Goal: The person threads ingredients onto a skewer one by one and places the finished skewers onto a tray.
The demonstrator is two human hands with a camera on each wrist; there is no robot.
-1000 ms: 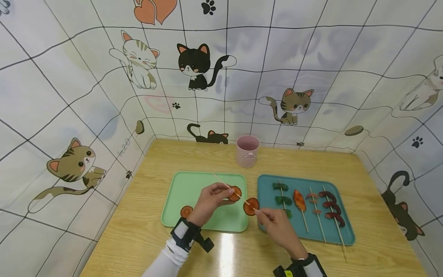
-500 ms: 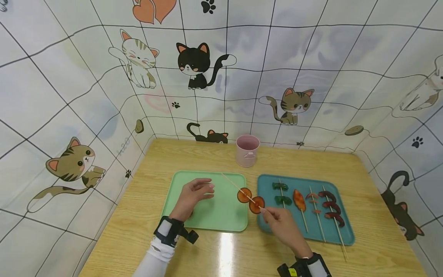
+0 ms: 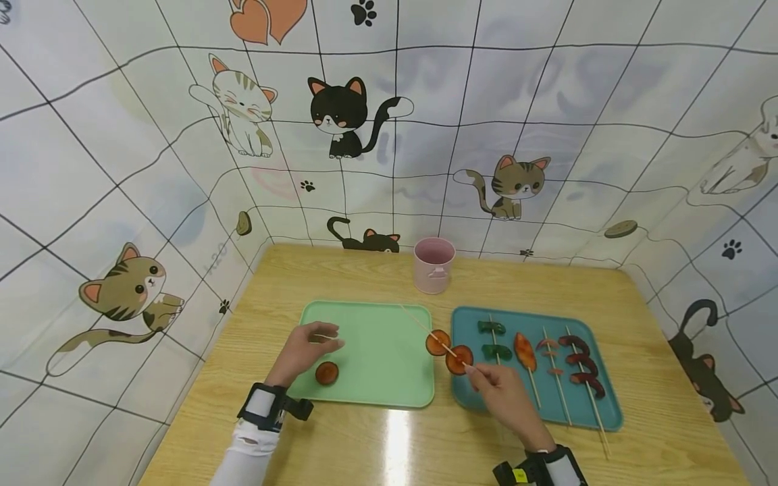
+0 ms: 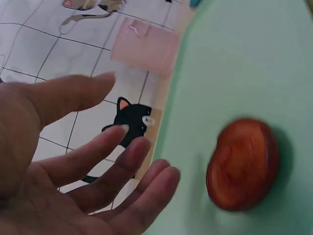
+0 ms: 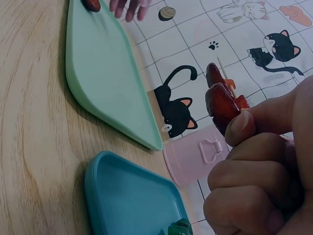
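My right hand (image 3: 504, 398) pinches the lower end of a wooden skewer (image 3: 415, 320) between thumb and forefinger. Two round, reddish-brown food pieces (image 3: 437, 343) are threaded on it, above the gap between the trays. In the right wrist view the pieces (image 5: 225, 105) stand just past my fingertips, and the other fingers are curled in. My left hand (image 3: 304, 351) hovers over the left side of the light green tray (image 3: 383, 385), fingers loosely bent and holding nothing. A similar loose round piece (image 3: 327, 373) lies on that tray, beside the left fingers in the left wrist view (image 4: 244, 164).
A blue tray (image 3: 471, 398) on the right holds several skewers: green pieces (image 3: 497, 352), an orange-brown piece (image 3: 525, 352), thin pinkish pieces (image 3: 550, 352) and dark red curled pieces (image 3: 583, 362). A pink cup (image 3: 434, 266) stands at the back, before the cat-printed wall covering.
My left hand has let go of the skewered pieces and moved left, uncovering the loose round piece. My right hand has carried the skewer slightly right.
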